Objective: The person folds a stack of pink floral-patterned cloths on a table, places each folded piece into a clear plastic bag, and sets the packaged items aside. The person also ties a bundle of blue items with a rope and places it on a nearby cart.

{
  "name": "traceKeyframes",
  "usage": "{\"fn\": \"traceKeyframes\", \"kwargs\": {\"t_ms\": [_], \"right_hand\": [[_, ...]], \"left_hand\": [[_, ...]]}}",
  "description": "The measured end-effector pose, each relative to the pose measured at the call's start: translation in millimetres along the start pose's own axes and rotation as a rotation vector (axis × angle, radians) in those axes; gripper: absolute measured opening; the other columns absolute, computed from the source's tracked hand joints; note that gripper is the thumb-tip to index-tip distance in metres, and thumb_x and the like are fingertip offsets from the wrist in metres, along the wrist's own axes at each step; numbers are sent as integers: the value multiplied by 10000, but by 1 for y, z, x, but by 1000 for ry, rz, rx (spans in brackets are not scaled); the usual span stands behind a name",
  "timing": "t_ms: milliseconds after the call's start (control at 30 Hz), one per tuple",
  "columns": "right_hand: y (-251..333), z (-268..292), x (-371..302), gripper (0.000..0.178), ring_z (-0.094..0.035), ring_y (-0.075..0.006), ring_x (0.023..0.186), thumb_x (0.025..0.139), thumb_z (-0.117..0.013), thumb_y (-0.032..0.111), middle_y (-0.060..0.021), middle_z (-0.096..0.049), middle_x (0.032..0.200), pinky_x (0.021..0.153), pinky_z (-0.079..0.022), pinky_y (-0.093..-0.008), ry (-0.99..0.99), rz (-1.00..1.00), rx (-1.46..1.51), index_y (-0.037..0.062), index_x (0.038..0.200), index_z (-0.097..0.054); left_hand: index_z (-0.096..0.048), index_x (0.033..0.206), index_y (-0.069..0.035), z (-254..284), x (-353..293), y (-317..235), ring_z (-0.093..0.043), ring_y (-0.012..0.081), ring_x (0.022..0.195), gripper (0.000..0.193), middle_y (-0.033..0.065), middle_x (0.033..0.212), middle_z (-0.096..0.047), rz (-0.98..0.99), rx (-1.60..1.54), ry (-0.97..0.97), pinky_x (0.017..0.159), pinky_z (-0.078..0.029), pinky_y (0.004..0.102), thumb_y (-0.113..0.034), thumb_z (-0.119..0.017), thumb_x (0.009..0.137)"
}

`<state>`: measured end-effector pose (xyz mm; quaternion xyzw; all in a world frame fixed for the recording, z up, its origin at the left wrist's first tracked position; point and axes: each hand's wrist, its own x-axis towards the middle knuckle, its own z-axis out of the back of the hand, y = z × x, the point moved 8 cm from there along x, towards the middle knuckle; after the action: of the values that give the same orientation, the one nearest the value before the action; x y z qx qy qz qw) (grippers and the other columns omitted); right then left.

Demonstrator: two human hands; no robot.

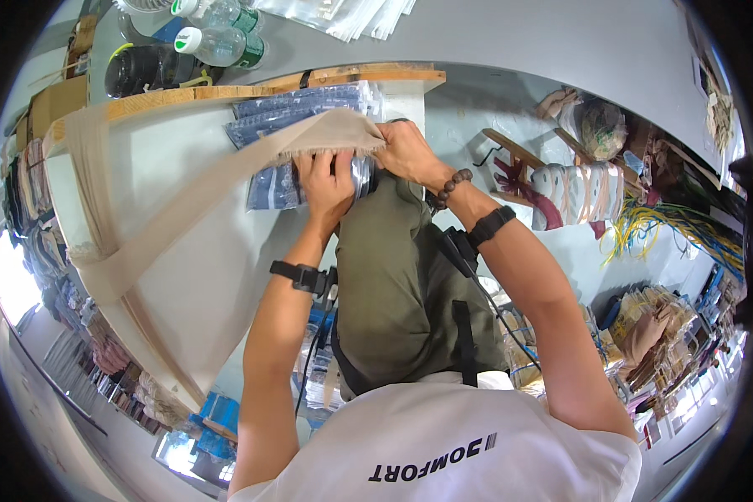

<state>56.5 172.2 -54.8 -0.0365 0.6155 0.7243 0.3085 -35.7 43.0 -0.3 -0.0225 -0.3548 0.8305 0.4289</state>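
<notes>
A long beige cloth strip (201,197) with a frayed edge runs from the left side of the white board up to my hands. My right hand (410,152) is closed, pinching the strip's end at the right. Just left of it, my left hand (326,186) is bent at the strip's lower edge, its fingertips hidden under the cloth. Both hands are over a stack of blue garments in clear plastic bags (276,186). The strip crosses over these bags, which lie at the board's far right corner.
The white board (176,284) has a wooden edge (176,96); another cloth strip (92,184) wraps its left end. Beyond stand plastic bottles (217,48), a black container (146,69) and clear bags (335,15). A strip-wrapped bundle (581,192) sits at right, beside yellow and blue cords (661,230).
</notes>
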Motion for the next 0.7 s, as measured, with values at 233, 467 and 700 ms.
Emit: {"fn": "traceKeyframes", "kwargs": {"t_ms": [233,467,700], "right_hand": [[0,26,-27,161,-664,-428,751,817,-706,144,-206,-689,780,675,-521,-491,-109,201,-274,72,950,-651],[21,40,-36,289,-673,-388,660,790,-743,211,-158,-703,754,599,-533,-464,-333,404,-306,107,1026,-612],[41,25,-38,114,-611,-438,636,781,-667,117,-225,-601,656,568,-495,-463,-334,332,-99,10,769,-632]], "left_hand": [[-670,1108,-5,31,-1,11,-622,396,1036,201,173,1108,-679,139,-28,302,969,-462,472,-150,-618,979],[-664,1049,1,34,22,-2,-635,169,926,267,75,967,-682,536,-406,596,855,-494,336,-257,-597,1028],[-698,1016,4,10,30,-1,-564,176,650,336,37,718,-611,467,-389,526,634,-466,325,-329,-655,994]]}}
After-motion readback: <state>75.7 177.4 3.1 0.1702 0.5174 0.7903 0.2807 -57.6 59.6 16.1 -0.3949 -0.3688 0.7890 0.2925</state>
